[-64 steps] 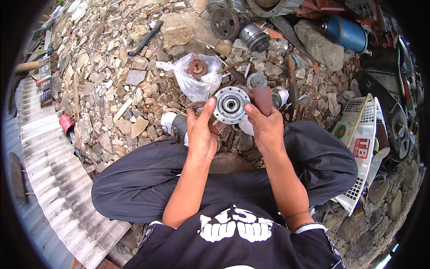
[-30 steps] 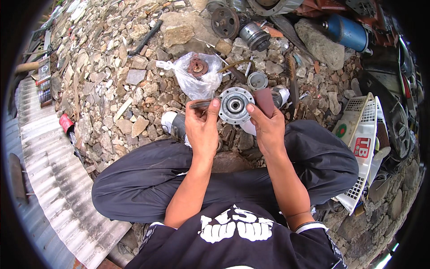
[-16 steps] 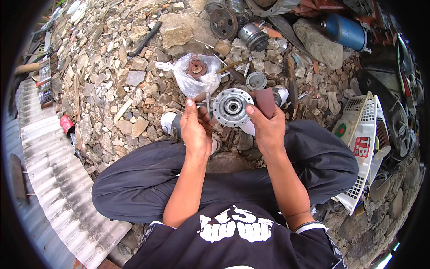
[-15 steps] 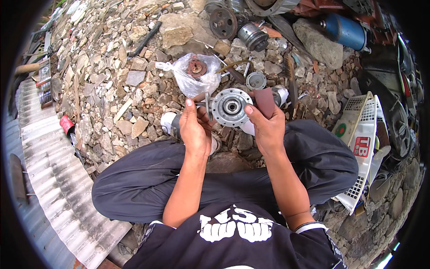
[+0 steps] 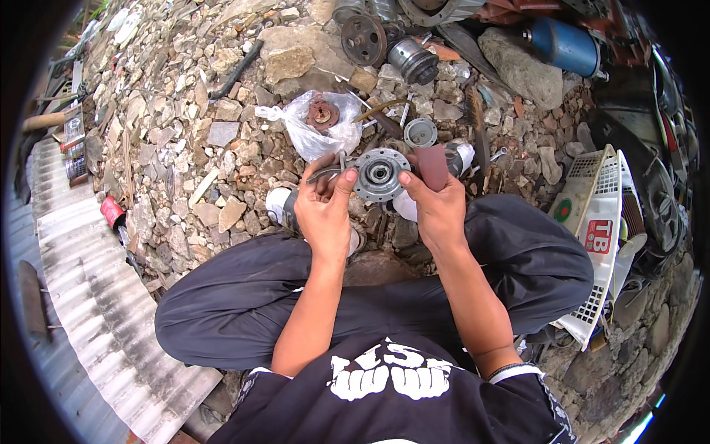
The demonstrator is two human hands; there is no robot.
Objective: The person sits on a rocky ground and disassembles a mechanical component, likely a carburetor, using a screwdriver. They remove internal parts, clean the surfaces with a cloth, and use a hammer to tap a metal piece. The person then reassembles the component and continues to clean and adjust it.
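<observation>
Between my two hands is a round grey metal flange (image 5: 380, 194), with a ring of bolt holes and a bearing-like bore at its centre. My left hand (image 5: 325, 218) has its thumb pressed on the left rim, and its fingers curl round a curved grey metal part (image 5: 329, 172) whose full shape is hidden. On the right rim rests the thumb of my right hand (image 5: 441, 214). That hand also grips a reddish-brown piece of sandpaper (image 5: 432, 166), which stands up beyond the thumb.
Beyond my hands lie a clear plastic bag (image 5: 336, 140) with a rusty round part (image 5: 322, 113), and a grey round cap (image 5: 420, 133). A blue cylinder (image 5: 566, 49) and a pulley (image 5: 363, 40) lie farther off. White baskets (image 5: 592, 281) stand right; corrugated sheet (image 5: 96, 296) lies left.
My left thumb has come down onto the flange's left rim. The curved grey part in my left fingers has turned and shows more. The sandpaper has shifted slightly left.
</observation>
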